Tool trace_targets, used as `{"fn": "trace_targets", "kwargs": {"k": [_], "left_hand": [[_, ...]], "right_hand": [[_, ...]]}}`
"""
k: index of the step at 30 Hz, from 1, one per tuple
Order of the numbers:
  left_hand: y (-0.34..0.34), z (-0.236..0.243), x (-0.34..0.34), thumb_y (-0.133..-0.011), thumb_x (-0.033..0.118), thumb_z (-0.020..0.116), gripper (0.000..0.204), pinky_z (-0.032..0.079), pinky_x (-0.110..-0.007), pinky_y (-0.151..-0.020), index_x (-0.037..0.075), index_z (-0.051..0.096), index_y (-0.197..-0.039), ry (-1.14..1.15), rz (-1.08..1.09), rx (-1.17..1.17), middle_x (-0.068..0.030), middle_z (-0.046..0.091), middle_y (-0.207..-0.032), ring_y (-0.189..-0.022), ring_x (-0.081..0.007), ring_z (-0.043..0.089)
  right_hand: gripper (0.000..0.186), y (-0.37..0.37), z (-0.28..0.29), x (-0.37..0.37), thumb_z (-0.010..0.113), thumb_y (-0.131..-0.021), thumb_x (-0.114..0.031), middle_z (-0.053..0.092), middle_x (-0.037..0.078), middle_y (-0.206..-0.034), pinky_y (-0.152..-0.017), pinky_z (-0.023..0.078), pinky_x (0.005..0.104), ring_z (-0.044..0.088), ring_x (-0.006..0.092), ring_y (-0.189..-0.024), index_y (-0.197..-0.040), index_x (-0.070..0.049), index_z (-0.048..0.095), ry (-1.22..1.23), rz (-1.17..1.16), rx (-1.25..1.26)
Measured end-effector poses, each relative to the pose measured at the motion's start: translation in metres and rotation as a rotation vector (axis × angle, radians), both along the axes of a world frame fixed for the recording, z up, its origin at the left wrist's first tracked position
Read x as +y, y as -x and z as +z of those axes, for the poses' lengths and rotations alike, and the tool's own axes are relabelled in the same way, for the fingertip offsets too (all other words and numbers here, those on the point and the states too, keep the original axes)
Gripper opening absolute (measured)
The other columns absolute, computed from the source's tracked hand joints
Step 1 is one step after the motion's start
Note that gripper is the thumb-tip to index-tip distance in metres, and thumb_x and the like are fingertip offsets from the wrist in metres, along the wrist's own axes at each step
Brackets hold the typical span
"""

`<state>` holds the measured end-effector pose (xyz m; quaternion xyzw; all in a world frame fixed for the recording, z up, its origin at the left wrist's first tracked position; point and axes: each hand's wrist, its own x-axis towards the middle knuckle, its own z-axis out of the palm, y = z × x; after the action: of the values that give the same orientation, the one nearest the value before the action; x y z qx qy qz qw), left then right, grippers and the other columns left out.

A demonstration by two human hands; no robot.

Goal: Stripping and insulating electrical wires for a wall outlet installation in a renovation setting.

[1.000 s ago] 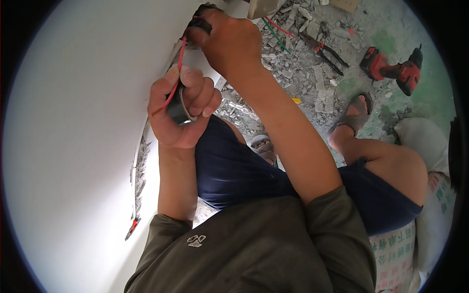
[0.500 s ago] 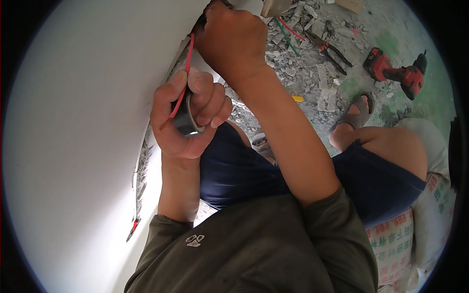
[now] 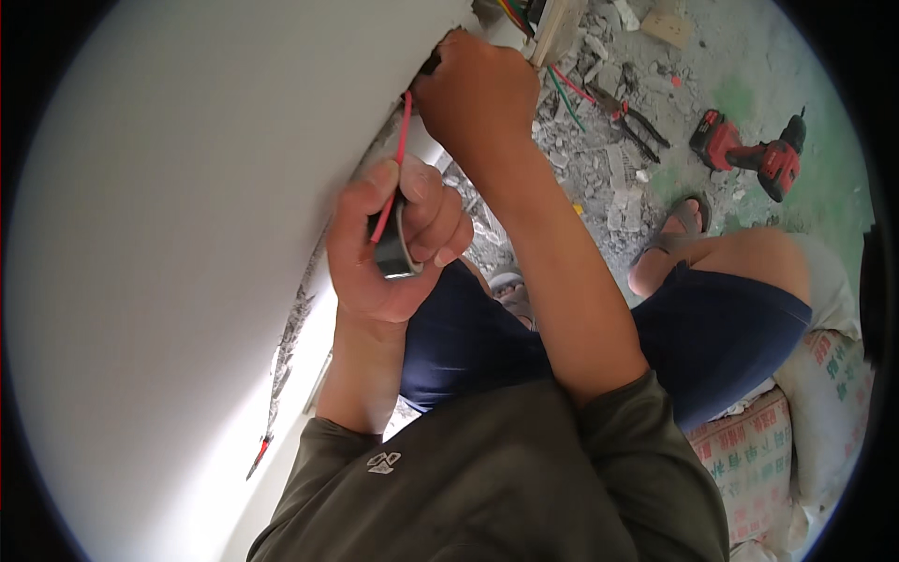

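My left hand (image 3: 384,295) is closed on a dark glossy roll (image 3: 395,260), probably tape, with a red wire (image 3: 404,131) pinched at the thumb and lying across it. The wire runs up to a dark opening (image 3: 430,62) in the edge of the white wall (image 3: 187,234). Above and right of it, my right hand (image 3: 478,94) is closed at that opening, back toward me; its fingertips and whatever they grip are hidden. Below, a rough groove (image 3: 298,314) runs down beside the wall's edge.
Rubble (image 3: 592,155) covers the floor around pliers (image 3: 635,128), loose green (image 3: 567,101) and red wire ends, and a red-black drill (image 3: 777,167). A beige board (image 3: 562,28) with coloured wires stands at the top, near a cardboard-coloured piece (image 3: 667,30). Printed sacks (image 3: 824,412) lie at right.
Both hands and the wall opening appear lower and further right in the picture. More coloured wires show at the top. My left hand keeps hold of the roll and red wire.
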<state>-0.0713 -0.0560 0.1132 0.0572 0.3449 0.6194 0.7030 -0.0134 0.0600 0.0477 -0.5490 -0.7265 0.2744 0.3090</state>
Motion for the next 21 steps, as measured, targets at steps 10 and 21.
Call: {"fn": "trace_targets", "kwargs": {"k": [10, 21], "left_hand": [[-0.005, 0.000, 0.000, -0.092, 0.026, 0.045, 0.026, 0.034, -0.029, -0.051, 0.005, 0.053, -0.079, 0.059, 0.016, 0.068, 0.0006, 0.034, -0.060, -0.050, -0.0116, 0.034], [-0.004, -0.006, -0.007, -0.091, 0.025, 0.049, 0.023, 0.035, -0.029, -0.052, 0.004, 0.054, -0.085, 0.057, -0.006, 0.032, -0.0001, 0.036, -0.061, -0.051, -0.0124, 0.036]], "right_hand": [[0.026, -0.029, -0.015, -0.023, 0.067, -0.082, -0.029, 0.066, 0.012, -0.067, -0.053, 0.050, 0.0399, 0.066, 0.0295, -0.062, -0.101, -0.011, 0.065, -0.110, 0.095, 0.149], [0.040, -0.044, -0.032, -0.039, 0.062, -0.077, -0.010, 0.062, 0.004, -0.066, -0.048, 0.048, 0.0350, 0.063, 0.0241, -0.059, -0.115, -0.023, 0.062, -0.291, 0.229, 0.206]]}}
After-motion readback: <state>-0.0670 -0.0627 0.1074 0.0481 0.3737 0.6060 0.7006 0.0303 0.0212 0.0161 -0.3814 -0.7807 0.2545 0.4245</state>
